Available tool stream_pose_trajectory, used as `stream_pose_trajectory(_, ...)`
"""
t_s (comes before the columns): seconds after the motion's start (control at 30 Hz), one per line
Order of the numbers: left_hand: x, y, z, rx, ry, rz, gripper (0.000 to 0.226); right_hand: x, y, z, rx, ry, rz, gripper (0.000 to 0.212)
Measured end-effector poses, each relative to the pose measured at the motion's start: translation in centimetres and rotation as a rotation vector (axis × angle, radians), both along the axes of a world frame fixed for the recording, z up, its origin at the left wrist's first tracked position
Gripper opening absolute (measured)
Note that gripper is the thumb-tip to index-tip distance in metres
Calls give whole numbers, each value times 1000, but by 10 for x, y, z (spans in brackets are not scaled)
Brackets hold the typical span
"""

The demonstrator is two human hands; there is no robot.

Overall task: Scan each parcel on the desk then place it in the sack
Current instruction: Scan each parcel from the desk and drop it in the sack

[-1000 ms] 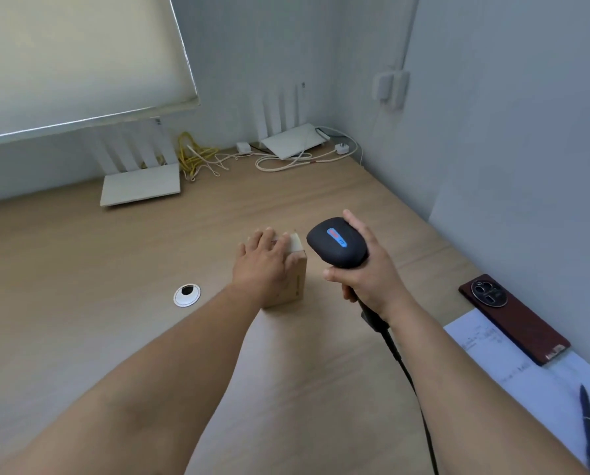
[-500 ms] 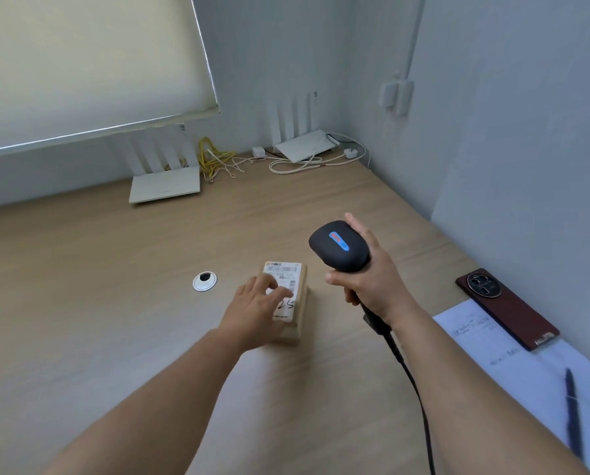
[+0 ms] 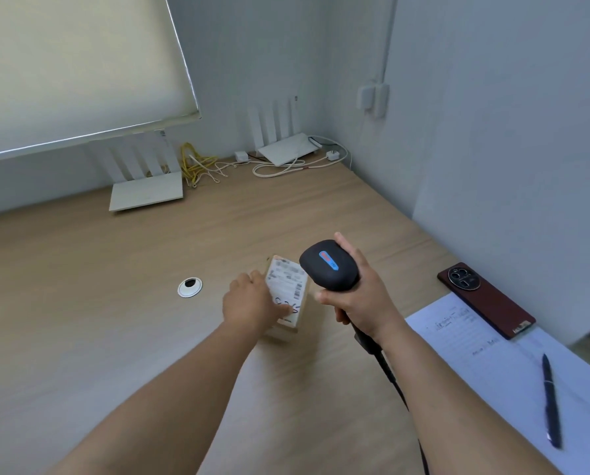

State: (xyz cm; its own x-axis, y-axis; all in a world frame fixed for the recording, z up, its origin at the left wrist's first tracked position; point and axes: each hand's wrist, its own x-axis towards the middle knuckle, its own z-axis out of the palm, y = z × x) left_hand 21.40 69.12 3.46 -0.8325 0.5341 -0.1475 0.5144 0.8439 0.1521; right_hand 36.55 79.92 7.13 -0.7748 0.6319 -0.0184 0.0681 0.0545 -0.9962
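Two bare hands work over a light wooden desk point(image 3: 81, 320) in the head view. The left hand point(image 3: 252, 303) holds a small cardboard parcel point(image 3: 288, 293) by its near left side, thumb lying across the white shipping label on top — the box looks tipped up off the desk, label facing the camera. The right hand point(image 3: 362, 299) is wrapped tight round the grip of a black handheld barcode scanner point(image 3: 329, 265), whose head sits just above and right of the parcel and covers its far right corner; a black cable point(image 3: 393, 382) runs down from the handle along the forearm. Left of the parcel sits a round cable grommet point(image 3: 190, 287). On the right lie a dark red phone point(image 3: 485, 299), a sheet of paper point(image 3: 492, 365) and a pen point(image 3: 551, 402) resting on it. At the back — two white routers point(image 3: 146, 195) point(image 3: 288, 149) and tangled yellow and white cords point(image 3: 197, 162).
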Motion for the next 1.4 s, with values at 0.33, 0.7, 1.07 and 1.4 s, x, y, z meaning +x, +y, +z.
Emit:
stream_pose_trajectory(0.33, 23, 8, -8, 96, -210, -187, 74, 24, 8, -8, -18, -29, -54, 92)
stream_pose_trajectory(0.7, 23, -55, -8, -134, -159, -33, 91, 31, -24, 3, -52, 35, 17, 94)
stream_pose_trajectory(1.07, 39, -176, 8, 907, -618, 296, 97, 38, -115, 33, 0, 102, 218, 91)
stream_pose_trajectory(1.4, 50, -272, 25, 1092, -443, 362, 93, 30, -207, 47, -72, 158, 391, 90)
